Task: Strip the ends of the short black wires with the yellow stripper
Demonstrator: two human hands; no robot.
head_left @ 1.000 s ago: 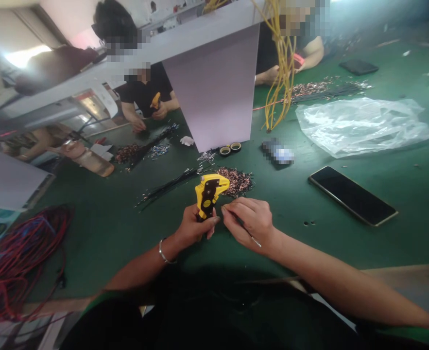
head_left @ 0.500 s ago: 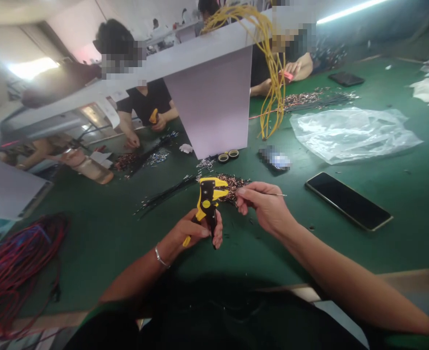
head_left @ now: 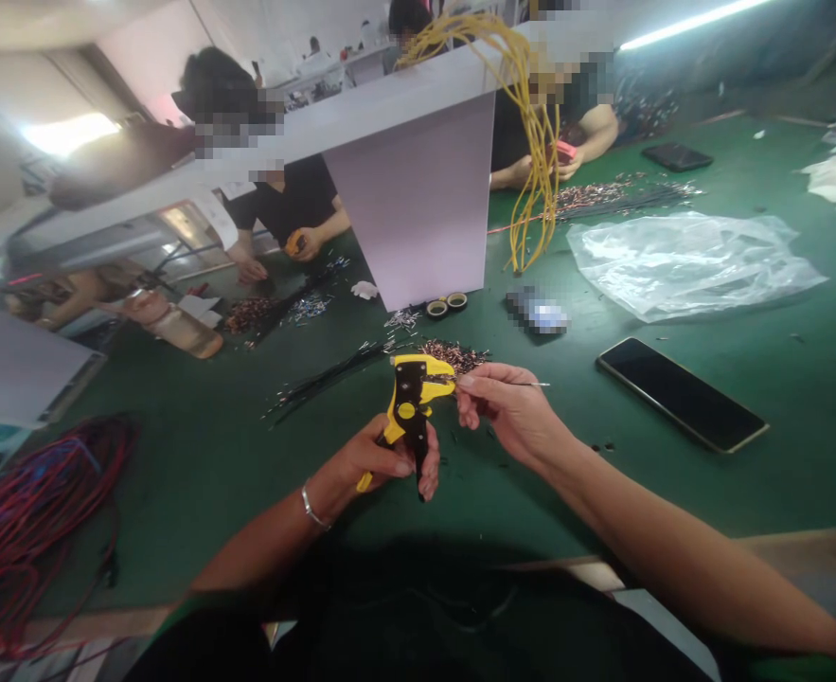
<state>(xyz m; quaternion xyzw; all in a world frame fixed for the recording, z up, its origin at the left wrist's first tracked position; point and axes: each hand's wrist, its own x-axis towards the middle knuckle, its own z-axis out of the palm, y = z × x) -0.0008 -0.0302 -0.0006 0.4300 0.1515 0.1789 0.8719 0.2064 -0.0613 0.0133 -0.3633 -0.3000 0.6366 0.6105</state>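
Remotely I'm gripping a yellow-black pistol-shaped stripper (head_left: 409, 403) in my left hand (head_left: 382, 457), right hand (head_left: 511, 405) pinching thin silvery-tipped wire (head_left: 531, 384) at the stripper's jaws.

The yellow-and-black wire stripper (head_left: 409, 386) stood nearly upright in the left hand (head_left: 395, 460), handles spread apart, its mouth facing the right hand (head_left: 508, 400). There a thin wire (head_left: 529, 384) lay almost level, one pale tip sticking out rightward; whether its other end sat inside the mouth, I couldn't tell.
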